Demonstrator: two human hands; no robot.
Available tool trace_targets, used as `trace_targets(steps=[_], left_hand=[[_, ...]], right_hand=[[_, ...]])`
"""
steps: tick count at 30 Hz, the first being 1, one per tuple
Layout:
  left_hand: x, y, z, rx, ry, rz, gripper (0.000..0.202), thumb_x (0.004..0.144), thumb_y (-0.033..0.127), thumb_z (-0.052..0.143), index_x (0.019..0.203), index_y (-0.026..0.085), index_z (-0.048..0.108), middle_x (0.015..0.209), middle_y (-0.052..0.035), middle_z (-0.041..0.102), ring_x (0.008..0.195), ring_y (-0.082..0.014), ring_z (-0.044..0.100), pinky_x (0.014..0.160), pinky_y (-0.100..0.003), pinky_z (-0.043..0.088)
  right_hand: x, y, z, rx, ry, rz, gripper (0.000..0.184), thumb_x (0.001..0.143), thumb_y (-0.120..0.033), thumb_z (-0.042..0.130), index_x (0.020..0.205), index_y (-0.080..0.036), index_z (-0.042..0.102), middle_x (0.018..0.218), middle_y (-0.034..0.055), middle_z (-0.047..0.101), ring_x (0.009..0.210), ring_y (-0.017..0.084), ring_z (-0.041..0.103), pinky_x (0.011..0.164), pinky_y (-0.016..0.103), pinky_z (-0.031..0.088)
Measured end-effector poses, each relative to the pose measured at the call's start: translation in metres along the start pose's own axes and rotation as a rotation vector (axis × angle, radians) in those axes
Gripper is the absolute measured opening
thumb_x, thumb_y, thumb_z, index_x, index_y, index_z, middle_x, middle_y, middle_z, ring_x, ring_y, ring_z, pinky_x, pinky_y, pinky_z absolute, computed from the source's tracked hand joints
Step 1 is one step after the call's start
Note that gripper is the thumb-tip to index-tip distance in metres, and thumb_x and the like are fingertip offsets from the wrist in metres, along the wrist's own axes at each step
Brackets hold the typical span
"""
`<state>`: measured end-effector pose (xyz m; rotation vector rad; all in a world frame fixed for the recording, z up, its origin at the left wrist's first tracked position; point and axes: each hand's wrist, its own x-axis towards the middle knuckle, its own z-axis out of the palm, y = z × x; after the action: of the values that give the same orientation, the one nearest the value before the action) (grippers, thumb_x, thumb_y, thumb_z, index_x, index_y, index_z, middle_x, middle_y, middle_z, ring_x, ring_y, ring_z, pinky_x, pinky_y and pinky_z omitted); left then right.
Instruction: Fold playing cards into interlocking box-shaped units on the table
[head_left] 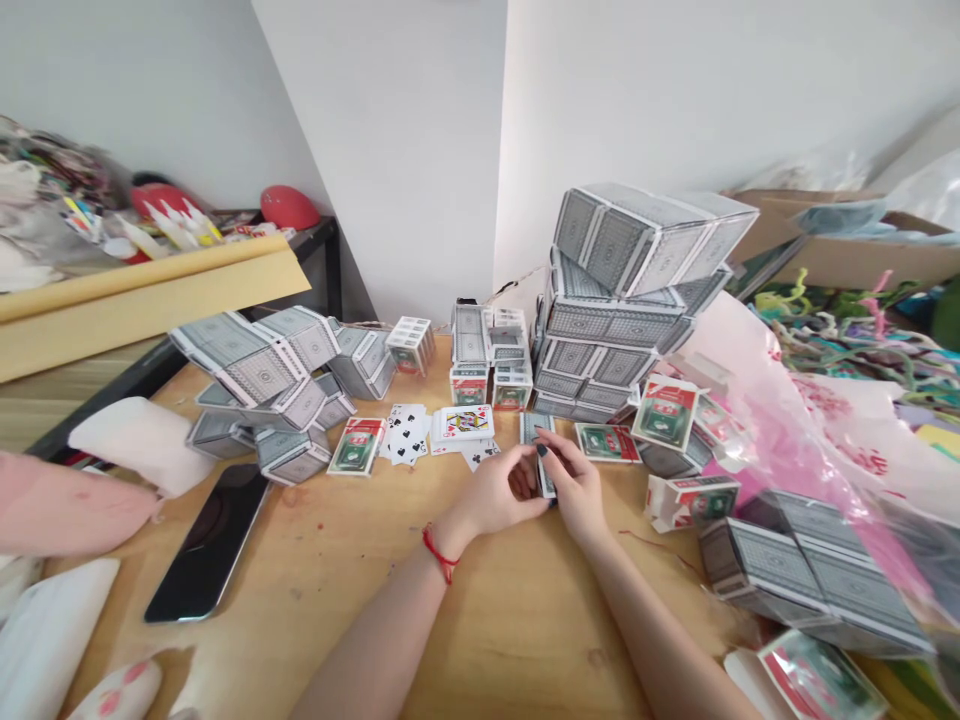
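Both my hands meet above the wooden table around playing cards [547,484] held on edge, their grey patterned backs partly showing. My left hand [495,492], with a red string bracelet [442,556] at the wrist, curls its fingers round the cards. My right hand [576,490] pinches them from the other side, thumb on top. How many cards are held is hidden. Just behind my fingers lies a face-down card pile [534,428]. To the left rest a face-up stack with a queen on top [466,422] and a fan of spades [406,434].
Wrapped blocks of card decks form a tall stack [600,330] at the back right and a lower heap [262,370] at left. A phone [210,545] lies at left. Red-green card boxes [358,447] are scattered about. Pink plastic wrapping [810,420] covers the right side.
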<state>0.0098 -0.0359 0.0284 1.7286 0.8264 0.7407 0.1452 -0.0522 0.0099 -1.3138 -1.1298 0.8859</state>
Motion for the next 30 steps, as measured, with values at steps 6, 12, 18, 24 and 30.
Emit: trace_targets(steps=[6,12,18,24,30], left_hand=[[-0.0005,0.0010,0.0007,0.094,0.011,-0.035,0.043,0.065,0.023,0.062,0.106,0.019,0.047,0.070,0.0021,0.057,0.061,-0.0115,0.054,0.056,-0.024,0.045],[0.0004,-0.0008,-0.0012,0.184,0.038,-0.018,0.040,0.064,0.030,0.066,0.099,0.020,0.051,0.067,0.0022,0.057,0.060,-0.0124,0.053,0.056,-0.024,0.044],[-0.0002,0.0032,0.0009,0.164,0.011,0.022,0.033,0.068,0.026,0.060,0.099,0.019,0.050,0.068,0.0014,0.058,0.059,-0.0122,0.054,0.056,-0.024,0.043],[-0.0013,0.0029,0.0042,0.252,0.055,0.054,0.031,0.068,0.023,0.057,0.098,0.018,0.049,0.067,0.0018,0.056,0.058,-0.0117,0.053,0.054,-0.023,0.042],[-0.0029,-0.0035,0.0040,0.369,0.101,0.095,0.041,0.070,0.027,0.057,0.109,0.018,0.047,0.070,0.0003,0.059,0.063,-0.0136,0.055,0.059,-0.025,0.044]], right_hand=[[-0.0003,-0.0019,-0.0006,-0.050,-0.017,-0.026,0.029,0.077,-0.034,0.052,0.099,-0.020,0.064,0.097,0.0078,0.064,0.088,0.021,0.058,0.079,0.036,0.046],[0.0009,-0.0048,-0.0025,-0.048,-0.078,-0.037,0.023,0.076,-0.033,0.053,0.088,-0.020,0.067,0.089,0.0064,0.065,0.084,0.021,0.059,0.074,0.034,0.046],[0.0025,-0.0026,-0.0034,-0.039,-0.088,0.008,0.025,0.076,-0.036,0.053,0.088,-0.019,0.067,0.084,0.0060,0.065,0.082,0.021,0.059,0.073,0.033,0.046],[0.0016,0.0009,-0.0027,-0.030,-0.089,0.020,0.026,0.077,-0.036,0.052,0.090,-0.018,0.065,0.089,0.0068,0.065,0.086,0.022,0.058,0.078,0.034,0.044],[0.0026,0.0013,-0.0030,-0.043,-0.130,0.060,0.033,0.077,-0.041,0.050,0.094,-0.017,0.064,0.098,0.0077,0.064,0.093,0.023,0.057,0.083,0.034,0.042]])
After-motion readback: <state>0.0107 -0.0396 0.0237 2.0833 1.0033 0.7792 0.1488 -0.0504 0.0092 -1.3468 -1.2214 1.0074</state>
